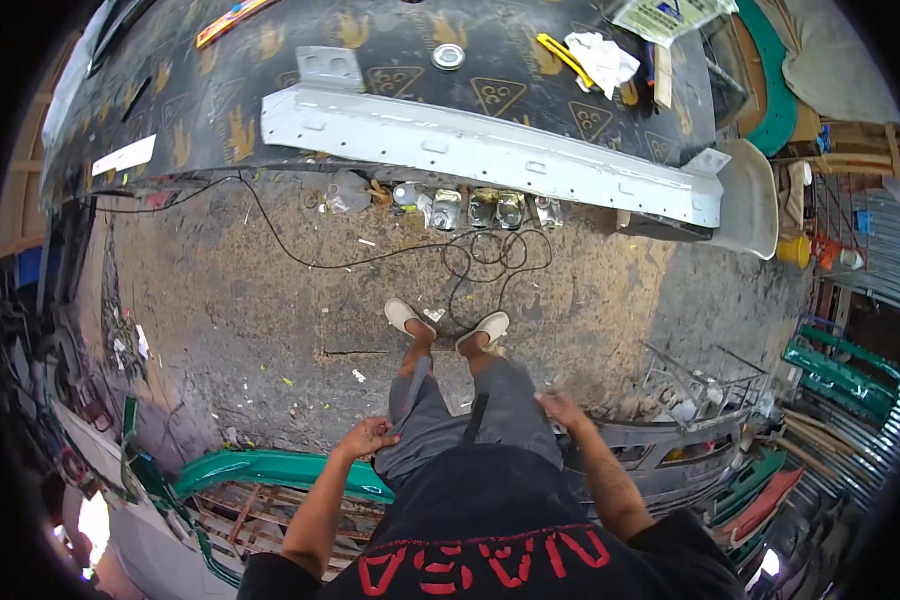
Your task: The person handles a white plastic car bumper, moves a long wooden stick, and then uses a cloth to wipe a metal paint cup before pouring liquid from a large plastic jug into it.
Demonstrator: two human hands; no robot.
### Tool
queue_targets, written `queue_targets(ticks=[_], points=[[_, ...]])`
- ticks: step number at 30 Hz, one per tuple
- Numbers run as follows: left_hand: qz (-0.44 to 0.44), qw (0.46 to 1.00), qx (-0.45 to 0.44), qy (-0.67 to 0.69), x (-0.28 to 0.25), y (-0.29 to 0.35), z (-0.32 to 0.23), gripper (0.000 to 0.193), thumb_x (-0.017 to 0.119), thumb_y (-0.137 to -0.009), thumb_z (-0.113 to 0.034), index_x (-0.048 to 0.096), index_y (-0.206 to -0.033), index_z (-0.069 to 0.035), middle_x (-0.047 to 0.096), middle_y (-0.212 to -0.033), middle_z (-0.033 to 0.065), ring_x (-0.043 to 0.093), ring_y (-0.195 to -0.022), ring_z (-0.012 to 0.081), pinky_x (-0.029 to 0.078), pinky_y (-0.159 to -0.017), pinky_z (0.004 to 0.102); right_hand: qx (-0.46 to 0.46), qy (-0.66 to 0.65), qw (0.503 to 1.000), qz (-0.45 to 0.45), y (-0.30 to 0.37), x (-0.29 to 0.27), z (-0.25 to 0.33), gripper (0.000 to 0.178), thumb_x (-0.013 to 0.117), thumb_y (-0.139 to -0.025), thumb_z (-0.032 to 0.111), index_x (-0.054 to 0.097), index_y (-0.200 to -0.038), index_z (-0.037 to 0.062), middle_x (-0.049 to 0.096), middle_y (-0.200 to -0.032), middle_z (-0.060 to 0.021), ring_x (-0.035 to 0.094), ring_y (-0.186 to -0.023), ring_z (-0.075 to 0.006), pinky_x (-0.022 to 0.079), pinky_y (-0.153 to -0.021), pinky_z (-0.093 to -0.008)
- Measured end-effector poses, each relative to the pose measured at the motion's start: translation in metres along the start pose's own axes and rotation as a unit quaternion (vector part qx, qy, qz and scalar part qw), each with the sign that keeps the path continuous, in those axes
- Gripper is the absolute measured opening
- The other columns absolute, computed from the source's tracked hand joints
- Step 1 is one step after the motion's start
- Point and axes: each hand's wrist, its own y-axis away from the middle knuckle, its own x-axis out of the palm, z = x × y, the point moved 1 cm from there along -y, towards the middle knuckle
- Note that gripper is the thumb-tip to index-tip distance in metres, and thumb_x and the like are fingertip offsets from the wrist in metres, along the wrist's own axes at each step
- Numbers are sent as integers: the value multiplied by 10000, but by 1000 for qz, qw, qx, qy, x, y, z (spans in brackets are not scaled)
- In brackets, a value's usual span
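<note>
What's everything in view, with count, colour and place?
Table: one, black-gold, top
Long panel: one, pale grey, along table's near edge
Round lid: one, silvery, on table
Slim tool: one, yellow, table's right
Crumpled wad: one, white, beside slim tool
Flat strip: one, white, table's left
Cans: about four, silvery, floor below panel
Cord: at least one, black, looped on floor
Curved panels: several, green, both sides
Scraps: many, mostly pale, on floor
Shoes: two, off-white, on feet
Shorts: one, grey, on legs
Shirt: one, black, bottom centre
Left hand: one, bare, by left thigh
Right hand: one, bare, by right thigh
</note>
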Motion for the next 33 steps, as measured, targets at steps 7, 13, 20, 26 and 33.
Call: queue_targets(ticks=[7,13,20,26,33], points=[[-148,983,34,-107,-5,6,6,443,708,-799,-375,580,-998,-1,626,-708,121,586,-621,185,463,-583,335,81,-137,987,-27,-20,71,-71,777,421,-872,654,579,-1201,-32,585,-1194,-254,532,-1164,-363,398,-976,-372],[-114,963,-51,-239,22,-1,-5,536,696,-802,-401,555,-1112,14,658,-855,203,661,-797,318,508,-715,409,-5,-94,995,-45,12,54,-75,722,413,-895,616,581,-1155,-37,577,-1139,-284,512,-1141,-402,383,-968,-407],[87,973,6,-215,-3,37,-24,461,712,-801,-360,566,-1032,11,651,-832,140,650,-701,236,533,-639,351,-62,-138,976,-155,32,45,-104,498,554,-917,428,623,-884,-65,624,-806,-219,594,-756,-265,451,-718,-362],[233,957,-133,-111,-29,0,-47,388,666,-842,-431,607,-861,-49,639,-714,62,625,-632,151,527,-575,284,-28,-129,976,-175,105,68,-88,421,589,-910,352,554,-882,-66,557,-740,-218,539,-682,-289,432,-653,-376],[-86,921,252,-284,-89,-244,-49,174,593,-800,-159,634,-894,-19,646,-736,109,637,-709,186,504,-656,323,67,-126,986,-85,57,97,-146,611,462,-928,556,588,-948,-41,596,-759,-109,523,-678,-136,442,-631,-270]])
